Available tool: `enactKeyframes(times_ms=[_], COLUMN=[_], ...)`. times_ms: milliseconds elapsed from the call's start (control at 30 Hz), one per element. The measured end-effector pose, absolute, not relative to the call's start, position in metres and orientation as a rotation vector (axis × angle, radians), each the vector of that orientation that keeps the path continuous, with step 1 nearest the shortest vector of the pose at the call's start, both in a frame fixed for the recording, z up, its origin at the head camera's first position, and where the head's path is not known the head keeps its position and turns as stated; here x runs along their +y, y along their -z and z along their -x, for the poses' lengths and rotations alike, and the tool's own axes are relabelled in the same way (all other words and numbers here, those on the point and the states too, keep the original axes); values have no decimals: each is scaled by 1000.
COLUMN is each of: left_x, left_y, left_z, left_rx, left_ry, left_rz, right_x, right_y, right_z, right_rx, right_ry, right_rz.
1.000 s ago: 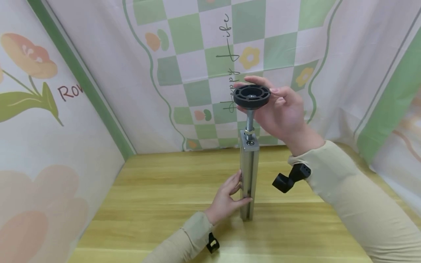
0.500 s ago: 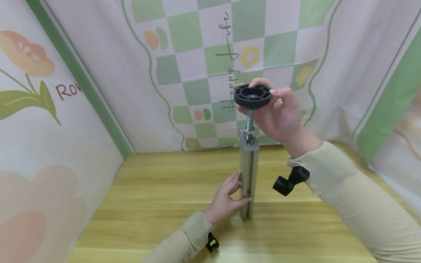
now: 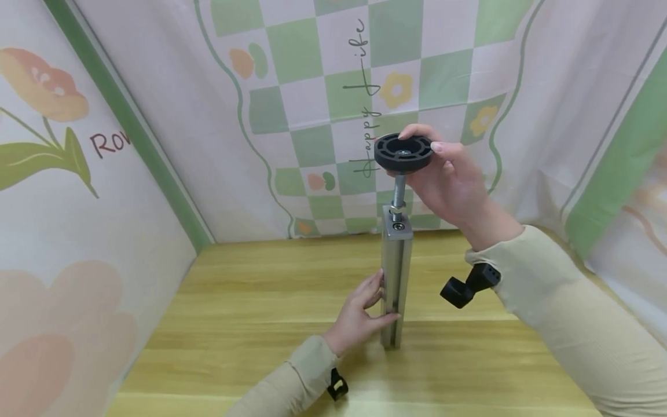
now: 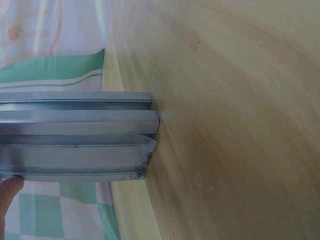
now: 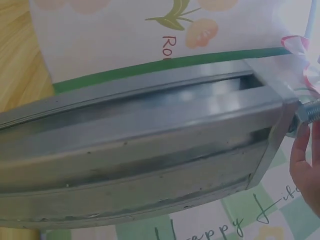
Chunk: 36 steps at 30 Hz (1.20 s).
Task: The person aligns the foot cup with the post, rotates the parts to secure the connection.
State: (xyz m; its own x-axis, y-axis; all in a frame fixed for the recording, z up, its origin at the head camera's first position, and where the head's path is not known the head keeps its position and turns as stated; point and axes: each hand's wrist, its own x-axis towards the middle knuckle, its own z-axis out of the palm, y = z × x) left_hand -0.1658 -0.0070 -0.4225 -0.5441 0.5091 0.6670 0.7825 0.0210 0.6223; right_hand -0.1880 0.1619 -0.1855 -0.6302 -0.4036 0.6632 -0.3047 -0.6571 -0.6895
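Note:
An aluminium extrusion profile (image 3: 394,278) stands upright on the wooden table, with a metal plate (image 3: 398,230) on its top end. From that plate rises a threaded bolt (image 3: 399,190) with a nut (image 3: 398,208), topped by a black round leveling foot (image 3: 401,162). The left hand (image 3: 356,318) grips the lower part of the profile, thumb across its near face. The right hand (image 3: 448,179) holds the foot by its rim, one fingertip over the far edge and the thumb at the right. In the right wrist view the profile (image 5: 150,145) hides most of that hand.
The wooden table (image 3: 250,301) ends at a back curtain (image 3: 297,104) with green checks. A flowered curtain (image 3: 62,231) hangs on the left. Black wrist mounts sit at the right cuff (image 3: 469,285) and the left cuff (image 3: 337,387).
A fingertip of the right hand has come over the foot's rim. The foot and the right hand have shifted slightly right, while the left hand keeps its place on the profile.

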Motion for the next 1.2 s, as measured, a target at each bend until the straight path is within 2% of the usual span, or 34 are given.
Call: enactKeyframes(times_ms=[200, 400, 733, 1000, 1200], left_x=[-8, -8, -7, -7, -10], left_y=[424, 423, 422, 402, 387], left_z=[167, 166, 163, 152, 141], left_rx=[-2070, -2064, -2077, -2025, -2027], left_ry=[1523, 1540, 1563, 1548, 1555], left_rz=[1317, 1310, 1302, 1338, 1332], right_x=[164, 161, 156, 148, 140], right_y=[189, 184, 174, 168, 164], right_z=[188, 178, 153, 145, 142], right_rx=[1422, 1662, 2255, 2414, 2874], right_ry=[2466, 2523, 2508, 2546, 2344], right_rz=[1389, 1320, 940, 799, 693])
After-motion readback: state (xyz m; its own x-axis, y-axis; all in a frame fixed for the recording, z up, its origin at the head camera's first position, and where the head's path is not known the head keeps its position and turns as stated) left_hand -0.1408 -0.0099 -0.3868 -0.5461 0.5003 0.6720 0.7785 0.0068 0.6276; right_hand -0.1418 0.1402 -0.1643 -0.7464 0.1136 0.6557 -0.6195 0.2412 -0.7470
